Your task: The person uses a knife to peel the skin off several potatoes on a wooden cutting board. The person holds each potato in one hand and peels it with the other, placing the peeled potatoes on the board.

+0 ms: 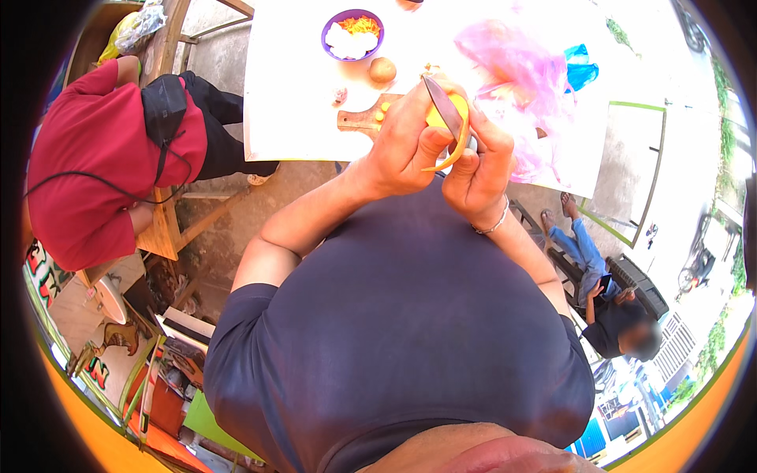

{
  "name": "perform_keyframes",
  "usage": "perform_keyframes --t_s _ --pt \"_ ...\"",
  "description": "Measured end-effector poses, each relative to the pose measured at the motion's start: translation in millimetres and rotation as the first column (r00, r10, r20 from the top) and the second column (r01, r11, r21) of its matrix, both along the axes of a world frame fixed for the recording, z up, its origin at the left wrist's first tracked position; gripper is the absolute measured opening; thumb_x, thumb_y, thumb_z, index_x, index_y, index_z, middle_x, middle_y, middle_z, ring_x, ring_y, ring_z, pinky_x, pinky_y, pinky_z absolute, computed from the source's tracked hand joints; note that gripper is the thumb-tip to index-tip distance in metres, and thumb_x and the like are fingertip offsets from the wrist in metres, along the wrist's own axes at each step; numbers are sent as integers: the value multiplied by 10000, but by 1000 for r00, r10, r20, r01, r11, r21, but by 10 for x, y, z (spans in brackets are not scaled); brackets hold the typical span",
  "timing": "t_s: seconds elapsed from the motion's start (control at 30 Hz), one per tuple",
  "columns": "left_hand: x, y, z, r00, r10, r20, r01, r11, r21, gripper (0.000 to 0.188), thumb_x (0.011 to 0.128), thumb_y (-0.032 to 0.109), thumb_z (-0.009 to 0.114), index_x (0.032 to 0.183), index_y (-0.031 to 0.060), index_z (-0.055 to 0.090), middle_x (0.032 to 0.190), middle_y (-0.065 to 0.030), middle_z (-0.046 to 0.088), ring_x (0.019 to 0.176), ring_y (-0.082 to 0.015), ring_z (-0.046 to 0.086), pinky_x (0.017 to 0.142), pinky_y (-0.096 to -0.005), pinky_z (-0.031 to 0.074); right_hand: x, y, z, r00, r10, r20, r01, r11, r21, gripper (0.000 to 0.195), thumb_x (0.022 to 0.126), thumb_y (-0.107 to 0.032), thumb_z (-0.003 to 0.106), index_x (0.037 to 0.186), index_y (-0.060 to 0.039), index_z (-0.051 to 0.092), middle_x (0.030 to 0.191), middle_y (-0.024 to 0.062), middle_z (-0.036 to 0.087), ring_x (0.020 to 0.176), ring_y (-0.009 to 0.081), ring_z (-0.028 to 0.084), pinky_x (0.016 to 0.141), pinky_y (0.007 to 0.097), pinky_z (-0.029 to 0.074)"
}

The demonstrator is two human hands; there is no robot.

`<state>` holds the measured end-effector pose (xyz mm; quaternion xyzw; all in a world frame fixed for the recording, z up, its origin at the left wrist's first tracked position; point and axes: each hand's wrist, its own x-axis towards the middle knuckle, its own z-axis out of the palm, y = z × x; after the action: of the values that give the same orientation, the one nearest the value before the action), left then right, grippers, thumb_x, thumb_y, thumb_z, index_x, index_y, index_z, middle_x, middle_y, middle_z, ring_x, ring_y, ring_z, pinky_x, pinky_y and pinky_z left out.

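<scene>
My left hand [399, 145] grips a yellow-fleshed piece of produce [436, 117], perhaps a potato. In my right hand [482, 162] is the grey handle of a knife, its dark blade [442, 103] lying against the yellow flesh. A curved strip of peel [460, 148] hangs between my hands. Partly behind my left hand, a wooden cutting board [358, 120] bears small yellow pieces [385, 107]. A round brown potato [382, 70] rests beyond the board. Further back stands a purple bowl [323, 40] with orange shreds and white pieces.
Pink plastic bags [508, 53] and a blue bag [581, 68] lie on the right of the white table [278, 130]. A person in red [106, 154] leans over a wooden bench at left. Another person [615, 319] sits at right with a phone.
</scene>
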<state>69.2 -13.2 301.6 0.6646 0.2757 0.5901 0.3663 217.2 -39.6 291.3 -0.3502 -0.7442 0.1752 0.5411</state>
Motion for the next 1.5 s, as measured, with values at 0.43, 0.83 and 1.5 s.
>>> perform_keyframes --t_s 0.43,0.83,1.5 --pt "-107 -11 40 994 -107 -30 106 993 -48 650 1057 585 416 1258 -23 523 1054 -138 635 874 -250 645 782 -360 515 -148 5 133 995 -20 -98 27 997 70 303 1049 -132 562 1307 26 546 1063 181 706 684 278 683 580 348 517" --pt "37 71 144 1000 1 20 1 998 -67 536 1052 503 526 1185 -16 549 983 -105 624 844 -206 616 759 -326 494 -142 115 89 989 -116 -88 123 988 89 279 1035 -104 574 1280 29 562 1084 176 701 748 270 694 641 328 532" --pt "100 25 41 999 2 48 -1 1000 -23 582 1081 507 436 1257 -42 504 1006 -123 620 786 -211 609 689 -348 488 -91 125 100 997 -60 -40 65 986 150 377 1058 -187 549 1327 77 526 1197 228 694 686 281 707 566 343 535"
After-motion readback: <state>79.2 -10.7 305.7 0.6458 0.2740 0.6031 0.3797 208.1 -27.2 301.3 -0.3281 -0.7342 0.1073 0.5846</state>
